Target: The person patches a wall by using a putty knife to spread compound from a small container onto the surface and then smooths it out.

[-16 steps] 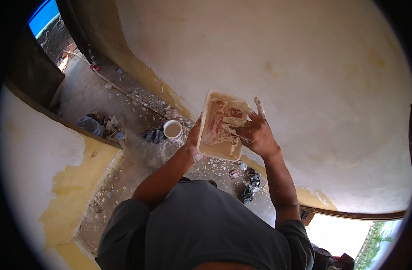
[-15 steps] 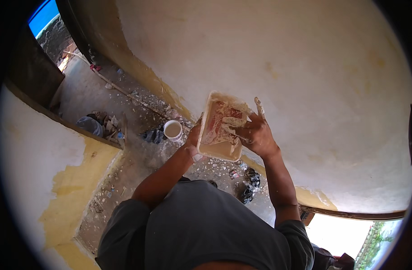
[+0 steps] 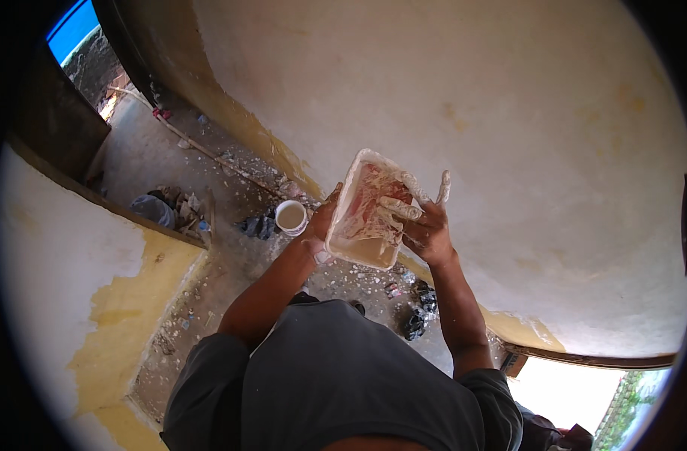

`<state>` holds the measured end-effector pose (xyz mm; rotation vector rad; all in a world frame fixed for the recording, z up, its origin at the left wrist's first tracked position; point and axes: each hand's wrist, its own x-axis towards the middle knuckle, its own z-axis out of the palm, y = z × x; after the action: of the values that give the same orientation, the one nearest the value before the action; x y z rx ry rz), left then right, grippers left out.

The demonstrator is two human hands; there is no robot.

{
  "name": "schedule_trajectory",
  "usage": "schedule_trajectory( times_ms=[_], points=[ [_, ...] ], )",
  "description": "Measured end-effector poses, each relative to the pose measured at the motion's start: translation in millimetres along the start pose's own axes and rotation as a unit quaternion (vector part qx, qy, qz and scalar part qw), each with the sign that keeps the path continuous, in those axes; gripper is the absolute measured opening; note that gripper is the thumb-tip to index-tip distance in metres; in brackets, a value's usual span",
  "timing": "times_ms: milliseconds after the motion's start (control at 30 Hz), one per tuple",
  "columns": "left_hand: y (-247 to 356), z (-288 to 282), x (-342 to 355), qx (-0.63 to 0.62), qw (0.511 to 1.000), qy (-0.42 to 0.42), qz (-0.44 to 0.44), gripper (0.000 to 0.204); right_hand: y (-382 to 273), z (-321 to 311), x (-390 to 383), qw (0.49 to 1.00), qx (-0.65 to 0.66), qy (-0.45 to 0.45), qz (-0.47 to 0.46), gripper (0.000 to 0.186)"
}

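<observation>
A rectangular plastic tub (image 3: 367,261), smeared with pale wet plaster, is held up in front of my chest. My left hand (image 3: 325,216) grips its left side, the fingers mostly hidden behind it. Watery tan liquid (image 3: 373,248) has pooled at the tub's near end, with reddish, streaked residue farther up. At the right rim is my right hand (image 3: 430,231), its fingers spread and thickly coated with plaster. Some of those fingers reach over the tub's inside; another points up, away from the rim. Nothing distinct is in that hand.
A pale wall (image 3: 523,150) curves along the right. On the debris-strewn floor stand a white bucket (image 3: 291,217) and black plastic bags (image 3: 415,319). A long pole (image 3: 200,146) lies toward the far doorway, and a rubbish heap (image 3: 174,207) sits at the left.
The raised finger of my right hand has swung rightward and the fingers have spread slightly, drawing back toward the rim. The tub has tilted a little; my left hand still holds it.
</observation>
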<state>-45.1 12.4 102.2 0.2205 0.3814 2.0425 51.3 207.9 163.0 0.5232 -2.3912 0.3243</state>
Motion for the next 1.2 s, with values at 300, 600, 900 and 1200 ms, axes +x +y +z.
schedule_trajectory(
  times_ms=[300,600,900,1200],
  points=[
    [-6,-4,1,-0.065,0.998,0.013,0.019,0.048,-11,-3,0,0.995,-0.03,0.089,0.014,0.028],
    [-24,33,4,-0.034,0.991,0.009,0.132,0.046,-6,-18,-19,0.987,-0.105,0.121,-0.021,0.027],
    [-52,11,-2,-0.06,0.985,0.019,0.159,0.054,12,-47,-11,0.963,-0.226,0.103,-0.104,0.034],
    [-33,-11,-7,-0.057,0.985,0.086,0.141,0.053,39,-81,82,0.908,-0.373,0.165,-0.092,0.031]
  ],
)
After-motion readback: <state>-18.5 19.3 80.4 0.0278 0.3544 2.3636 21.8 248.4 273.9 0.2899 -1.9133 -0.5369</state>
